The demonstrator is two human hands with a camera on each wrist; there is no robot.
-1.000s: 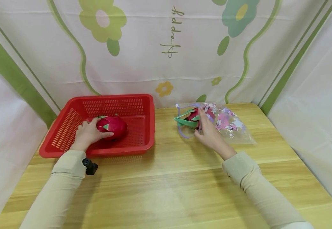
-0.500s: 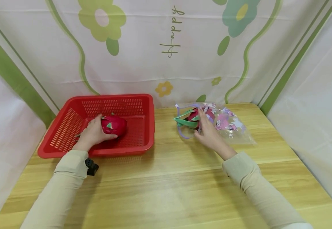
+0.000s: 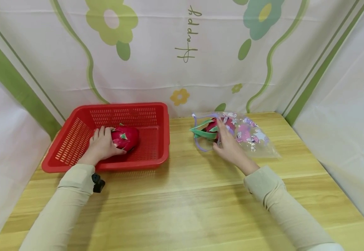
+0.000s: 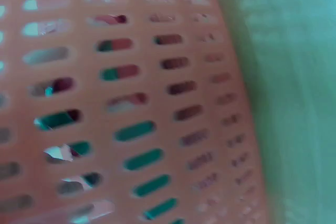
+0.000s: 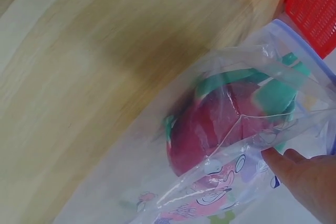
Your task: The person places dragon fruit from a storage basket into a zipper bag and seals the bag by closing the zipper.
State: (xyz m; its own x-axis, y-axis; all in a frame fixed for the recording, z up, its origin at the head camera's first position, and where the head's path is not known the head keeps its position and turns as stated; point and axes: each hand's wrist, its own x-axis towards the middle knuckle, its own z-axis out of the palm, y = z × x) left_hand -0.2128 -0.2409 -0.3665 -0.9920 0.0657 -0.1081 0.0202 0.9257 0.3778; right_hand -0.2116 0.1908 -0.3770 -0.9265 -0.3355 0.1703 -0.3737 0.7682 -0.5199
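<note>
At frame left, a dragon fruit (image 3: 130,137) is gripped by the left hand (image 3: 101,143), fingers curled. At right, a bag (image 3: 248,136) is apparently steadied by the right hand (image 3: 230,146), fingers straight.

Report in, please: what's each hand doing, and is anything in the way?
Left hand grips a dragon fruit in the red basket. Right hand touches the clear bag, another dragon fruit inside. Basket wall stands between the two fruits.
</note>
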